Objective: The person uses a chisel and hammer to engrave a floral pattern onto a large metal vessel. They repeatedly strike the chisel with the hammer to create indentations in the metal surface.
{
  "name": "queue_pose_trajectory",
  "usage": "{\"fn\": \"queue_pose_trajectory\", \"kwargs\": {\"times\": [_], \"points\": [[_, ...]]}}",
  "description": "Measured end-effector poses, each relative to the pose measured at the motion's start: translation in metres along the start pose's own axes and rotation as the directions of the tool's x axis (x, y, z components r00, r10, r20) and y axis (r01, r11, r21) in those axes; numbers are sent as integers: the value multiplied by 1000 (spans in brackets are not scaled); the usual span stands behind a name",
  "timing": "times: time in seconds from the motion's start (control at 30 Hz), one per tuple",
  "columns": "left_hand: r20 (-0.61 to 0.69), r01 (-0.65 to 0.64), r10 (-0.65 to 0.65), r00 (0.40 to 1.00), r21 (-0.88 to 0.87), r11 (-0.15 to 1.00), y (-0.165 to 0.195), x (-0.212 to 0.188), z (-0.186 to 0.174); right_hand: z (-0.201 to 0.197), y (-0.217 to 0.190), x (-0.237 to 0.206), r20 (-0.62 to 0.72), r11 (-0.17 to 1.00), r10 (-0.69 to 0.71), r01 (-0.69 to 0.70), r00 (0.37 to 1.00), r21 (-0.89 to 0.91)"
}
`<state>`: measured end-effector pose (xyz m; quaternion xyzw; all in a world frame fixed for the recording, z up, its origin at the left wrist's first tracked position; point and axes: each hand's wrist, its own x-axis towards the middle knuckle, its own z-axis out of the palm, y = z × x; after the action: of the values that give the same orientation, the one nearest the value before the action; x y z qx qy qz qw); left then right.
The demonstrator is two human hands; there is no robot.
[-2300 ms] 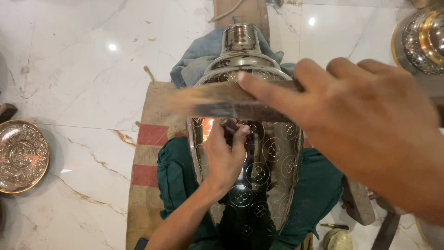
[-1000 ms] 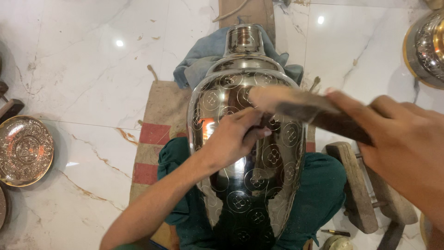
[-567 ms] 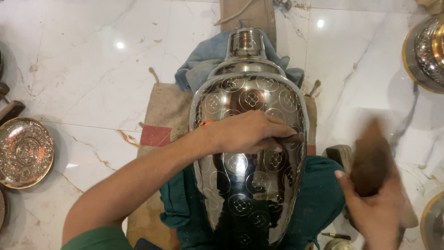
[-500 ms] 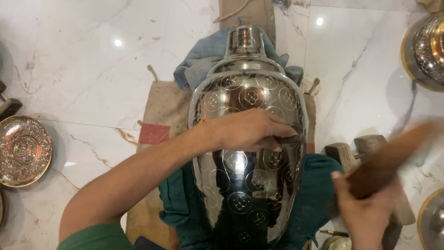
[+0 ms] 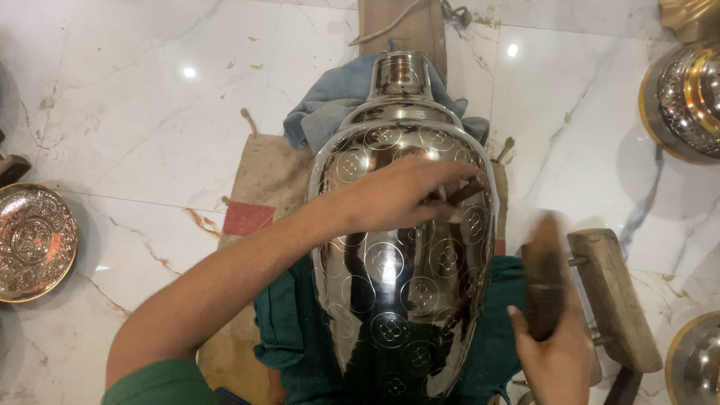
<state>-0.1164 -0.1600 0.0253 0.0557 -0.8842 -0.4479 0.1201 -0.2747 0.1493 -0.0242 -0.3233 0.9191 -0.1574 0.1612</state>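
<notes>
- White marble floor, glossy and veined with brown, carries everything I see.
- A large polished metal vase lies across burlap sacking, a green cloth and a blue rag, its mirror skin engraved with round floral medallions.
- My left hand rests curled on the vase's shoulder, pinching a thin dark chisel, mostly hidden by the fingers.
- My right hand is closed round a dark wooden mallet, blurred, so I cannot make out its shape.
- An embossed brass plate and other brass vessels are cut off at the frame edges.
- A worn wooden block lies beside the mallet.
</notes>
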Motion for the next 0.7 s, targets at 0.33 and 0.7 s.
{"fn": "queue_pose_trajectory", "kwargs": {"times": [0.33,0.7], "points": [[225,18,4,974,-91,996,-15,6,-4,-28,0,32,-303,804,-81,242,950,544],[107,48,-35,994,-119,992,-20,-14,1,-87,-74,65,-137,858,-478,429,867,-282]]}}
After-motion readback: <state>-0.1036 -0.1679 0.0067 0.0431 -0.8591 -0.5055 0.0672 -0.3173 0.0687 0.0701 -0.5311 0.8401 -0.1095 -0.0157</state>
